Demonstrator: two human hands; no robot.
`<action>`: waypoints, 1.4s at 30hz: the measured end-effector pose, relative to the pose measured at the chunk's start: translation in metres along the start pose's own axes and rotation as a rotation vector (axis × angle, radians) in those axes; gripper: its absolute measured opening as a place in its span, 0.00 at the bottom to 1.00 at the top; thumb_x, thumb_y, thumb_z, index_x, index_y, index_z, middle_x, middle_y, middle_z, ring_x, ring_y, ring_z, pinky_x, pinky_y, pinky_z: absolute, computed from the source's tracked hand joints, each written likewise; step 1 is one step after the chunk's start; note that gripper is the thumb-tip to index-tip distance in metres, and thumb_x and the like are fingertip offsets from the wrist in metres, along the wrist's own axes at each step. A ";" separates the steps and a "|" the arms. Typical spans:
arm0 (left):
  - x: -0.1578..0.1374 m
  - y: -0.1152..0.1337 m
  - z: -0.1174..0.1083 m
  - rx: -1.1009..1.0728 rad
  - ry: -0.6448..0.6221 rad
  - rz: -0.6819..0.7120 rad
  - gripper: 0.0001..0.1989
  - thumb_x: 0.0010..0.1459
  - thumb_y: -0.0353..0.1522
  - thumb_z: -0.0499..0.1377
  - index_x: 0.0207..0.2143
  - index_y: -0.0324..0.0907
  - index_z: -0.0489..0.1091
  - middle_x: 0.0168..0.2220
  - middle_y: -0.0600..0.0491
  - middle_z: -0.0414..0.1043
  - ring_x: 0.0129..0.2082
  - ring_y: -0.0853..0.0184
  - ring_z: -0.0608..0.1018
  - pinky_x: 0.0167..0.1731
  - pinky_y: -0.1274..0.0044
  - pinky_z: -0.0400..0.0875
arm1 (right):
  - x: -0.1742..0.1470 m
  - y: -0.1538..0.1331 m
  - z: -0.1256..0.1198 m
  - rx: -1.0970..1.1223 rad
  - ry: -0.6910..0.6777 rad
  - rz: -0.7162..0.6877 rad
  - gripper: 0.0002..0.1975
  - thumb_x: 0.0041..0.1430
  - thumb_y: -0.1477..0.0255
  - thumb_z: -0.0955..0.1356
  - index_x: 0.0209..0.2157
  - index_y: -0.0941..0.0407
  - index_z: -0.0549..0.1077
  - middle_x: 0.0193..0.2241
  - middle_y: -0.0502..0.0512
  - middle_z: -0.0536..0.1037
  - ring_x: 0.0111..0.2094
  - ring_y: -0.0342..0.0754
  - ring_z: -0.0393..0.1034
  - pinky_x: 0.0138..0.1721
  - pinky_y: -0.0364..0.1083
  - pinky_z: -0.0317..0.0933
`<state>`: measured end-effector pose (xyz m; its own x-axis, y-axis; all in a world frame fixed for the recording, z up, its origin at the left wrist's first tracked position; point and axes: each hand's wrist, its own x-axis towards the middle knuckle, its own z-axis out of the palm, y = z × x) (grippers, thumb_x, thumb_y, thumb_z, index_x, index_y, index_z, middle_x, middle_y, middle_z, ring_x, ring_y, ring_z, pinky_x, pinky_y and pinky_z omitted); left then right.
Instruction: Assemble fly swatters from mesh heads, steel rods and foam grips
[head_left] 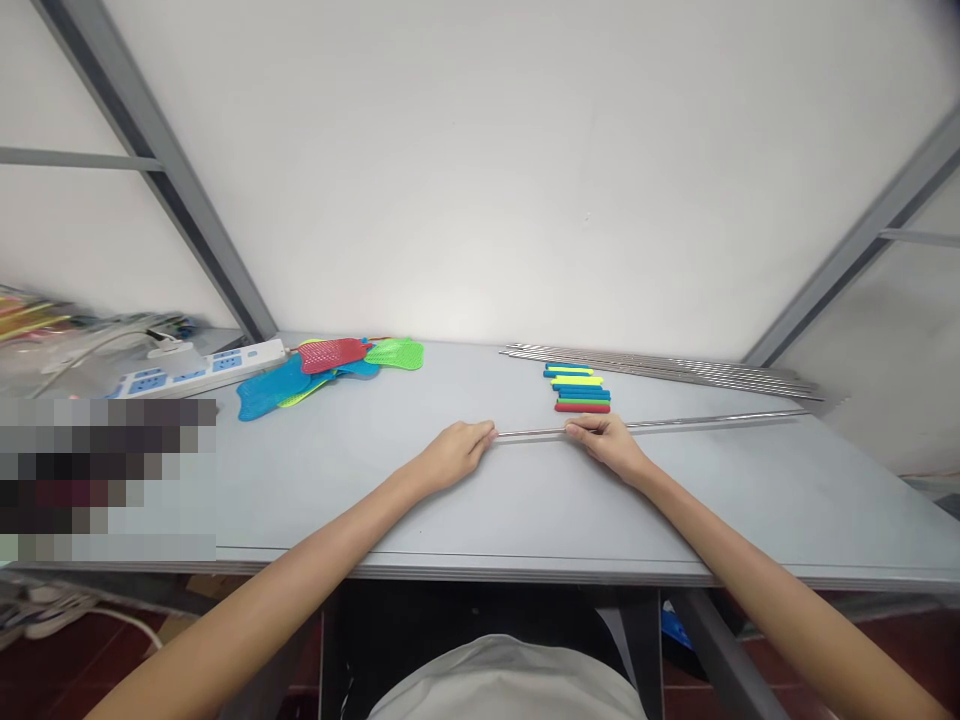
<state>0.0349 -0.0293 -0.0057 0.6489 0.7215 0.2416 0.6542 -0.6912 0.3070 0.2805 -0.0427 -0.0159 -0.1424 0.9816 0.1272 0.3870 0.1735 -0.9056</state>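
A thin metal rod (712,419) extends across the table, level with the front edge and reaching far to the right. My left hand (456,453) is closed around its left end, hiding that tip. Further right along the rod, my right hand (609,443) pinches it between thumb and fingers. Just beyond my right hand lies a small stack of short plastic tubes (583,394) in blue, yellow, green and red. Behind them, a bundle of similar metal rods (660,368) rests near the wall.
Perforated plastic fly swatter heads, among them a red one (332,354), a blue one (271,388) and a green one (397,353), overlap at the back left. A white power strip (206,370) lies beside them. Grey metal posts (184,200) flank the grey table (525,520).
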 end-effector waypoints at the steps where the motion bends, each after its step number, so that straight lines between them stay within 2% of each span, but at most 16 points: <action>1: 0.000 0.002 0.001 -0.006 -0.001 0.003 0.13 0.57 0.34 0.37 0.23 0.42 0.53 0.18 0.57 0.56 0.19 0.72 0.61 0.22 0.80 0.54 | -0.001 -0.001 0.001 -0.002 -0.009 -0.012 0.17 0.45 0.60 0.62 0.26 0.60 0.71 0.19 0.50 0.63 0.18 0.37 0.49 0.17 0.40 0.44; 6: 0.002 0.014 0.005 -0.044 -0.004 0.020 0.13 0.57 0.34 0.36 0.23 0.41 0.53 0.18 0.57 0.57 0.20 0.72 0.62 0.23 0.80 0.55 | -0.003 -0.008 0.006 -0.011 -0.045 -0.080 0.15 0.46 0.62 0.62 0.24 0.60 0.71 0.21 0.50 0.64 0.21 0.39 0.52 0.21 0.40 0.47; 14: 0.002 0.019 0.002 -0.167 0.017 -0.037 0.15 0.57 0.36 0.36 0.21 0.41 0.51 0.18 0.58 0.53 0.19 0.73 0.59 0.23 0.80 0.54 | -0.002 -0.007 0.007 -0.005 -0.048 -0.015 0.16 0.46 0.61 0.62 0.27 0.60 0.71 0.19 0.50 0.63 0.18 0.37 0.49 0.18 0.40 0.44; 22: -0.001 0.020 -0.008 -0.319 0.039 -0.109 0.15 0.56 0.38 0.36 0.25 0.42 0.55 0.20 0.58 0.56 0.21 0.73 0.60 0.24 0.79 0.54 | -0.002 -0.005 0.007 -0.018 -0.033 -0.072 0.17 0.47 0.60 0.61 0.29 0.59 0.72 0.22 0.51 0.64 0.18 0.37 0.49 0.18 0.40 0.45; 30: -0.005 0.014 -0.013 -0.270 0.055 -0.167 0.18 0.55 0.40 0.38 0.17 0.40 0.47 0.16 0.59 0.46 0.18 0.74 0.54 0.20 0.80 0.50 | -0.002 -0.006 0.005 0.022 -0.045 0.003 0.18 0.46 0.60 0.61 0.30 0.59 0.71 0.15 0.47 0.58 0.16 0.37 0.45 0.17 0.40 0.42; 34: -0.007 0.012 -0.012 -0.271 0.034 -0.153 0.17 0.55 0.39 0.38 0.18 0.40 0.49 0.17 0.59 0.49 0.18 0.74 0.55 0.20 0.80 0.51 | -0.003 -0.007 0.004 0.015 -0.044 0.022 0.18 0.45 0.59 0.62 0.30 0.59 0.71 0.14 0.46 0.54 0.16 0.37 0.44 0.17 0.40 0.41; 42: -0.007 0.012 -0.010 -0.250 0.024 -0.123 0.16 0.55 0.38 0.37 0.20 0.41 0.51 0.17 0.59 0.51 0.19 0.73 0.57 0.21 0.80 0.53 | -0.004 -0.009 0.004 -0.037 -0.078 -0.005 0.18 0.47 0.59 0.60 0.29 0.59 0.70 0.15 0.46 0.55 0.17 0.37 0.45 0.18 0.40 0.44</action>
<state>0.0345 -0.0417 0.0059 0.5592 0.8021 0.2096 0.6090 -0.5690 0.5526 0.2738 -0.0489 -0.0098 -0.2146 0.9717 0.0987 0.4189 0.1829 -0.8894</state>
